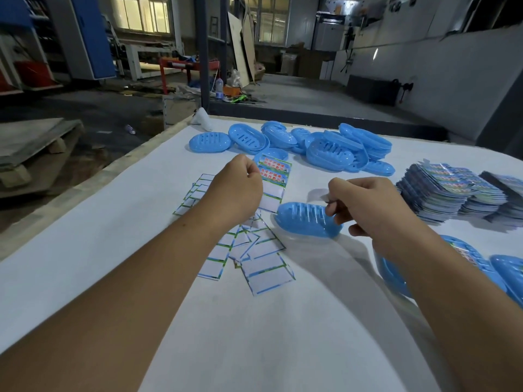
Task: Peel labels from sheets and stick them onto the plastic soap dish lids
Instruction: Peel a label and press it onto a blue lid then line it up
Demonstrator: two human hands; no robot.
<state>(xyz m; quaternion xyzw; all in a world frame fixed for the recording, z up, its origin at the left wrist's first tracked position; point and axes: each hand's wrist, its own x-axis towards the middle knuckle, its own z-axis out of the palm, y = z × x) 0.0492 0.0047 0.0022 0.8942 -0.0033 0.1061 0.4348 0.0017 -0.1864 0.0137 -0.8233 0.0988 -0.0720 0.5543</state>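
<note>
Table (85,278): white covering, workshop floor beyond its far edge.

Spent backing sheets (256,258): a loose, overlapping scatter near the middle of the table, white with green-blue borders, labels already gone; more of them fan out beyond the left wrist.

Labelled lids (506,273): blue, at the near right edge, partly cut off by the right forearm.

Soap dish lid (305,219): blue, slotted, lying on the table just right of the scatter and tipped slightly toward the right hand.

Right hand (368,205): fingers curled, thumb and forefinger pinched over the lid's right end on something small and pale (too blurred to say whether it is a label); lower fingers touch the lid's end.

Left hand (240,188): closed in a loose fist, fingertips pinching the upper left corner of the label sheet (273,179), which hangs down with two printed labels at top and blank backing below.

Stacks of label sheets (452,193): tall piles at the right, well apart from the hands.

Unlabelled lids (325,148): a blue heap along the far side of the table.
</note>
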